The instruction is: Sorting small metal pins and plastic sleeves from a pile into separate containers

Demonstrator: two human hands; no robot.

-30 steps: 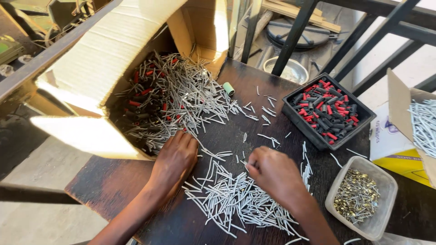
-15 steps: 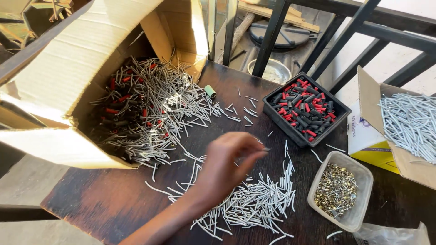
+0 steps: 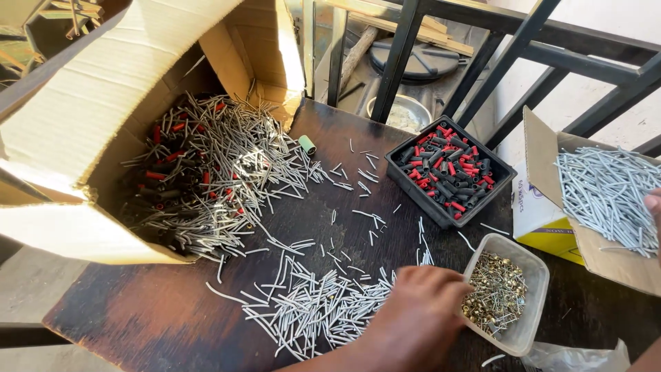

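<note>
Dark table (image 3: 158, 313): left hand (image 3: 413, 320) on pins (image 3: 310, 310), clear tub (image 3: 530, 303) beside.

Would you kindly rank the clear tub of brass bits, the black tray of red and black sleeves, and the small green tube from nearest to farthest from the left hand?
From the left hand:
1. Clear tub, just to its right.
2. Black tray, beyond the tub, further up the table.
3. Green tube, far up-left by the big carton.

pin pile (image 3: 310, 310) on table (image 3: 151, 317) | tipped carton (image 3: 103, 138) behind-left | tray (image 3: 449, 172) behind-right | tub (image 3: 506, 293) right
</note>
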